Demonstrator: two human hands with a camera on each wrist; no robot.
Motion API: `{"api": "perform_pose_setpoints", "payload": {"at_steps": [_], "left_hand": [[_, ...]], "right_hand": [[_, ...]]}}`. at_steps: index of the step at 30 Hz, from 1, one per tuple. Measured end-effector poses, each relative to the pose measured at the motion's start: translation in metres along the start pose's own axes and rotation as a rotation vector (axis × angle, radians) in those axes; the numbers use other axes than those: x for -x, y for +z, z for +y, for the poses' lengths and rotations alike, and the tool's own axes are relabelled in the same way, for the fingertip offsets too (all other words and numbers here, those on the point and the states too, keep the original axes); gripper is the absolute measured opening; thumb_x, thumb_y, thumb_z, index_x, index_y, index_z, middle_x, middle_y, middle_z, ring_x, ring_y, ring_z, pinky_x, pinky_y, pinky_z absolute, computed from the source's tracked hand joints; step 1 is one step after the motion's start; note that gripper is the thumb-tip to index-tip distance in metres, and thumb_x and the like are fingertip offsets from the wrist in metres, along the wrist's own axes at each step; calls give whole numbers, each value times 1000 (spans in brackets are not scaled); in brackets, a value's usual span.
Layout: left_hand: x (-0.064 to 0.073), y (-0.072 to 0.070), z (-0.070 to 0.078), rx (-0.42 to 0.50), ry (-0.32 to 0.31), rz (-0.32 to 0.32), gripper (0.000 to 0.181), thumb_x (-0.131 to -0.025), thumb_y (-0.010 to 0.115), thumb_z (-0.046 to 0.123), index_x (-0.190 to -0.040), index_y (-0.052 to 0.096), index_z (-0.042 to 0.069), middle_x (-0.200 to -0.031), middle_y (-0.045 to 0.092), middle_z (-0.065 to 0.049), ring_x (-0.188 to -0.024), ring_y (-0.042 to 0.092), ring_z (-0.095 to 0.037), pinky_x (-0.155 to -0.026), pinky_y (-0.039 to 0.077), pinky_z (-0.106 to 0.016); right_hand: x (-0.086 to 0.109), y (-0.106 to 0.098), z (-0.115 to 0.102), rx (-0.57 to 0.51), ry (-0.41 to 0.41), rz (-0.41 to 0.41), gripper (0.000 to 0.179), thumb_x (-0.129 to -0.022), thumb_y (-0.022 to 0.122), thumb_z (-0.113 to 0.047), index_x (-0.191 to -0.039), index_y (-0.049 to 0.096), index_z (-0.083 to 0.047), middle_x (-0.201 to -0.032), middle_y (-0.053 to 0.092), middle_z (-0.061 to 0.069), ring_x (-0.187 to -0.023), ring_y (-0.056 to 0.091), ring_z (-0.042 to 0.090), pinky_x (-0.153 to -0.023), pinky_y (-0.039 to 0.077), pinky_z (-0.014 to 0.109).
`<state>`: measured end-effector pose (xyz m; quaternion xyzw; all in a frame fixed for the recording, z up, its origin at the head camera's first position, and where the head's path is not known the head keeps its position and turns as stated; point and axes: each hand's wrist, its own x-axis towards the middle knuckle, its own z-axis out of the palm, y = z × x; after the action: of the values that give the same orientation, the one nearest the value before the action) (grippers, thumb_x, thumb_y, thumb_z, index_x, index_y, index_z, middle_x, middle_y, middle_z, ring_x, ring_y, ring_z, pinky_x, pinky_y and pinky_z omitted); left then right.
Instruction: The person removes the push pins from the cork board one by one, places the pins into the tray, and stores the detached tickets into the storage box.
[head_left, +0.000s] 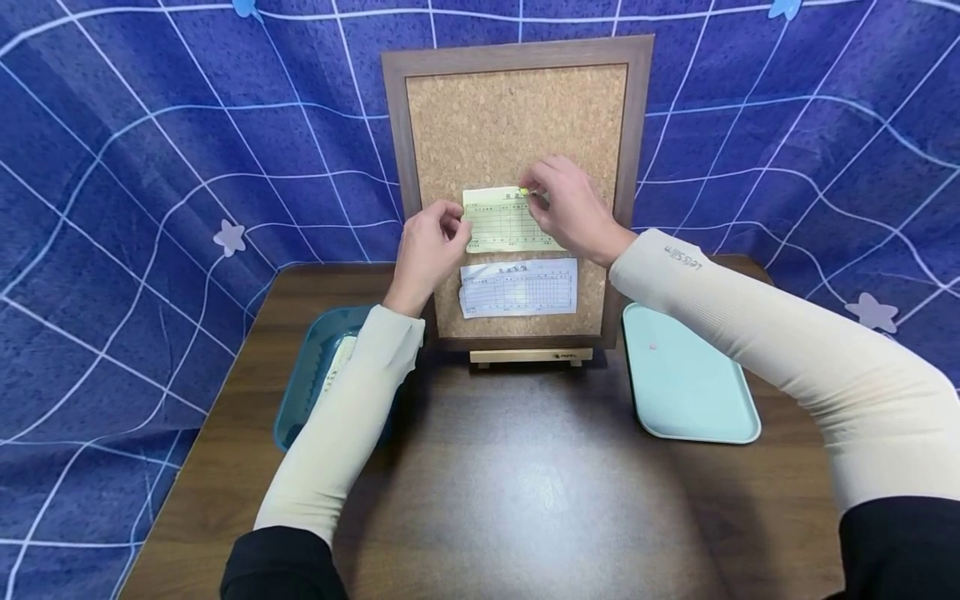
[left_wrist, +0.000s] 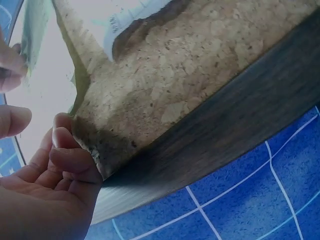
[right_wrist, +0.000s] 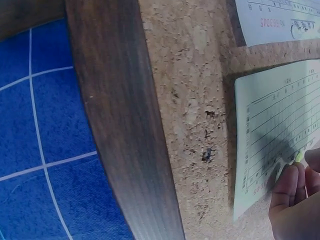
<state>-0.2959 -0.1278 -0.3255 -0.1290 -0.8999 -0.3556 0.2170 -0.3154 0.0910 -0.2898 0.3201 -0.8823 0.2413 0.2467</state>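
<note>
A pale yellow-green printed form (head_left: 495, 223) lies against the cork board (head_left: 517, 125). At its left edge, my left hand (head_left: 431, 250) has curled fingers touching the paper; the left wrist view shows those fingertips (left_wrist: 62, 122) at the form's corner. My right hand (head_left: 573, 208) pinches a small yellow push pin (head_left: 524, 192) at the form's top edge. In the right wrist view the yellow pin (right_wrist: 299, 157) shows between thumb and finger, its point hidden. Just below hangs a white form with blue print (head_left: 519, 289).
The brown-framed board stands on a small wooden easel (head_left: 531, 357) on the table (head_left: 525, 500). To the left, a teal basket (head_left: 296, 400) holds paper, partly behind my left sleeve. On the right lies a light-blue tray (head_left: 693, 400) with a tiny pink thing.
</note>
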Motion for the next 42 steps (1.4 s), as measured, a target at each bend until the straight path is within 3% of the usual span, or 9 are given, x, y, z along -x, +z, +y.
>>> {"api": "perform_pose_setpoints", "payload": {"at_steps": [19,42], "left_hand": [[-6,4,11,-24,42,43,10,-90,58,19,-87,57,9,-76,58,0,-70,52,-16,-67,40,-31],[-6,4,10,-41,49,22,12,-90,59,19,-85,55,9,-78,54,-1,-73,50,-18,-68,39,-33]], "right_hand": [[-10,6,-5,46,47,-11,13,-84,60,4,-95,64,-1,-96,59,8,-91,51,23,-79,41,34],[-11,5,-1,27,-6,-7,12,-81,60,7,-89,64,-1,-92,61,9,-88,52,23,-78,41,34]]}}
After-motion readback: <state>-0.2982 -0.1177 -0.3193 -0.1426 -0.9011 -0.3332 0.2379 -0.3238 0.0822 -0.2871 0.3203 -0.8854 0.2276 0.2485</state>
